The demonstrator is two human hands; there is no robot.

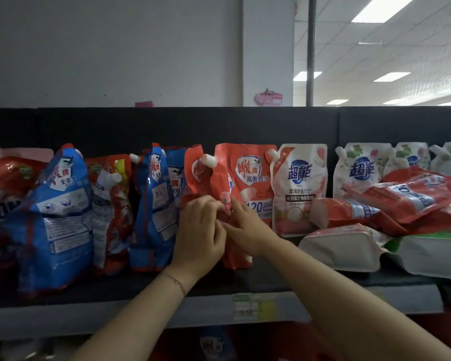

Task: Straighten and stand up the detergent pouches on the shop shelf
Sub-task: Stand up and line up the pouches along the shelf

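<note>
Hands [220, 230] curled together, pinching red pouch [220, 183] upright

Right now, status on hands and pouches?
Left hand and right hand both gripping the red pouch, upright. Red pouches at right lie flat, not yet stood. Nothing blocking.

Along the shelf [245, 285] blue pouches [55, 220] and red pouches [248, 175] stand crumpled and leaning at left and middle, a white-and-pink pouch [297, 188] stands upright beside them, while at right several red and white pouches [391, 204] lie toppled in a heap.
</note>
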